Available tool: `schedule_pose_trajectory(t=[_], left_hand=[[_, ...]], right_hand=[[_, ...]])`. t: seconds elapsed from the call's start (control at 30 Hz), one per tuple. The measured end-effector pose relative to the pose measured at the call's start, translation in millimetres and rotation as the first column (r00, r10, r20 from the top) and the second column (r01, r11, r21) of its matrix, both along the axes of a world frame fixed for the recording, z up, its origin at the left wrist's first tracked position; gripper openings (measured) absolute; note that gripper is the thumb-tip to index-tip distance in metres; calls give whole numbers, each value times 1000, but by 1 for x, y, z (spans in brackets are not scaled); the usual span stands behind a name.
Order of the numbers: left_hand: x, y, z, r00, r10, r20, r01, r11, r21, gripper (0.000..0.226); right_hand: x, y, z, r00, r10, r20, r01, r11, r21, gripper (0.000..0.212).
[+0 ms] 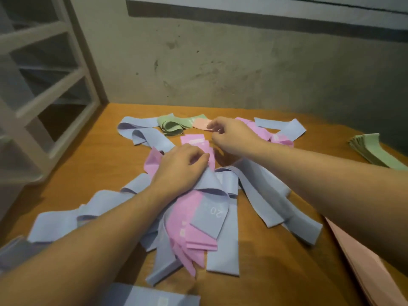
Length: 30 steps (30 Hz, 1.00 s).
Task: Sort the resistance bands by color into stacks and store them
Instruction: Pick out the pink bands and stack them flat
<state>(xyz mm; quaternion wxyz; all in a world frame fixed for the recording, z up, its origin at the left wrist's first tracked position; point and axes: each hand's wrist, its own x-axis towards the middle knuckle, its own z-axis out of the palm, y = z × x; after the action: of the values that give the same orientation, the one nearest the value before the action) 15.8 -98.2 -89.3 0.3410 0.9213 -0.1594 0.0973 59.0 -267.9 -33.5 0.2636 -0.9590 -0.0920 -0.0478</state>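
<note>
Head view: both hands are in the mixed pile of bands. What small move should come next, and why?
Probably the right hand should pinch the loose peach band at the far side and carry it to the peach stack at the near right. Its fingertips hover right at that band, which lies alone among green and pink ones, while the left hand rests on the blue and pink pile.

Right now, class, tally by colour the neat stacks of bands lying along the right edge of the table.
Green stack: 1
Peach stack: 1
Total: 2
</note>
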Motion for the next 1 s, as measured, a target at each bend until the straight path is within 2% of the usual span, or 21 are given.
schedule_pose_trajectory(t=[0.17,0.33,0.43,0.6,0.77,0.87,0.97,1.0], left_hand=[[2,-1,-4,1000,0,11,0,1000,2,32],[-1,-1,0,1000,1,-2,-1,999,-40,29],[-1,0,-1,1000,-2,-8,1,998,-55,26],[-1,-1,-1,1000,6,5,-6,997,-72,24],[-5,2,2,1000,13,13,-11,993,-116,23],[-9,1,4,1000,12,22,-10,992,-122,29],[-16,2,8,999,-3,45,9,990,-139,11],[-18,2,12,999,-19,36,24,989,-143,11]], right_hand=[[40,1,-14,996,47,69,-32,978,-208,35],[61,-2,-33,988,-142,56,152,952,-266,32],[58,0,-34,982,-169,85,183,964,-191,23],[43,-1,-24,986,-170,-1,170,985,-11,7],[-3,8,-11,998,26,-64,-24,1000,20,11],[-32,6,0,1000,1,-7,0,996,93,16],[-63,2,11,989,-26,144,13,996,88,17],[-72,-1,14,987,-35,155,22,996,88,20]])
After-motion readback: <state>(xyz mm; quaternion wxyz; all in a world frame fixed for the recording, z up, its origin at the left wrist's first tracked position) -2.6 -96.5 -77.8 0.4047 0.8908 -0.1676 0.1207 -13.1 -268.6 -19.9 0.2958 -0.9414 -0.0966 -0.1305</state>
